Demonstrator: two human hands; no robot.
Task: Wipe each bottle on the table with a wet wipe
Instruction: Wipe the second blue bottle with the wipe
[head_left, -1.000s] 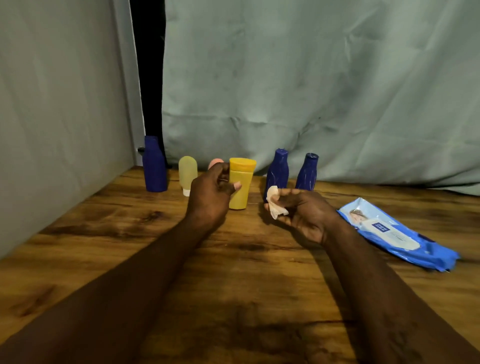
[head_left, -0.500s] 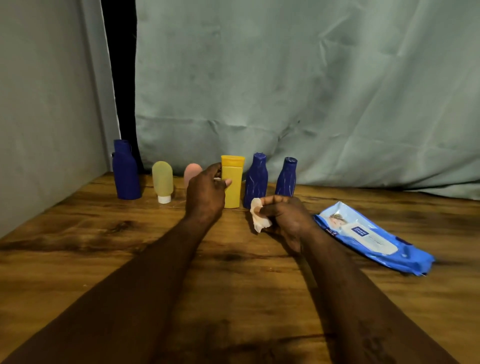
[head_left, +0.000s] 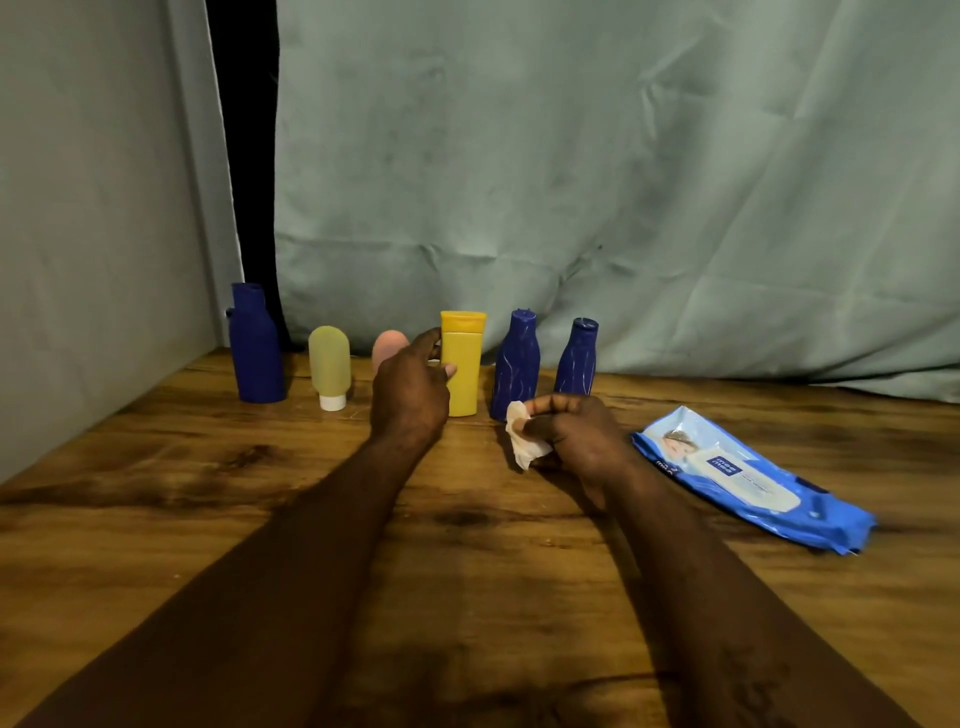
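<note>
My left hand (head_left: 410, 395) grips the yellow bottle (head_left: 465, 379), blue bottle (head_left: 515, 364) close at 3 o'clock; right hand (head_left: 582, 431) pinches the wet wipe (head_left: 521, 444), as before

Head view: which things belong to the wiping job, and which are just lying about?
Job: yellow bottle gripped by left hand; wet wipe in right hand; big blue bottle, green tube, pink tube, slim blue bottles; wipes pack.
Just there: curtain, wooden table.

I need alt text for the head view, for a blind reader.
A person's left hand grips a yellow bottle in a row of six bottles on a wooden table; the right hand holds a crumpled wet wipe.
</note>
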